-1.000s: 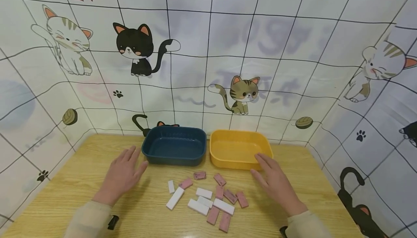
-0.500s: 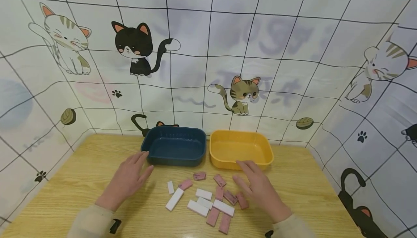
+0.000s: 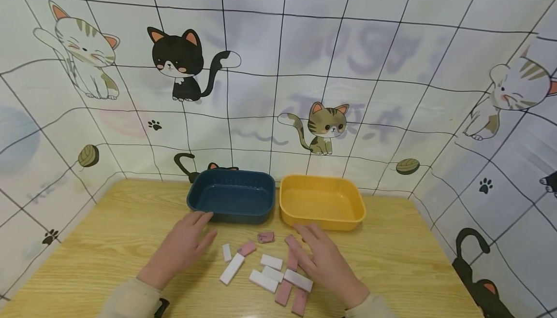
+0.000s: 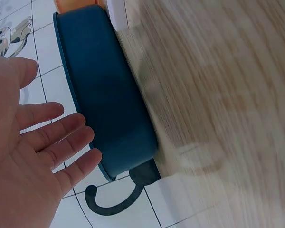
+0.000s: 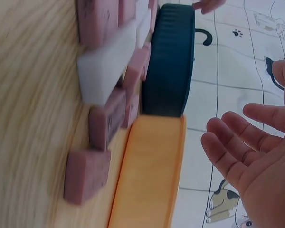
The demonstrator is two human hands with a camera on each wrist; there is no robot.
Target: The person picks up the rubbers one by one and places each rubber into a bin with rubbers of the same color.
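My left hand (image 3: pixel 180 248) hovers before the left end of a dark blue plastic tray (image 3: pixel 235 217). Its fingers are relaxed and nothing is in them; the left wrist view has this hand (image 4: pixel 38 147) beside the tray's wall (image 4: pixel 104 90). My right hand (image 3: pixel 324 260) is above the right part of scattered small blocks, holding nothing, with fingers loosely extended. Several pink blocks (image 3: pixel 247 248) and white blocks (image 3: pixel 263 281) lie between the hands. Under the right hand some pink ones are hidden in the head view, while the right wrist view shows a pink block (image 5: pixel 85 175) there.
A yellow plastic tray (image 3: pixel 322 224) stands right of the blue one, both at the back of the wooden table (image 3: pixel 404 260). Behind them rises a white wall covering (image 3: pixel 252 91) with grid lines and cartoon cats. It continues along both sides.
My right hand has moved left and nearer, from the yellow tray's front right corner to over the blocks. My left hand has shifted right and slightly nearer. The blocks lie as before.
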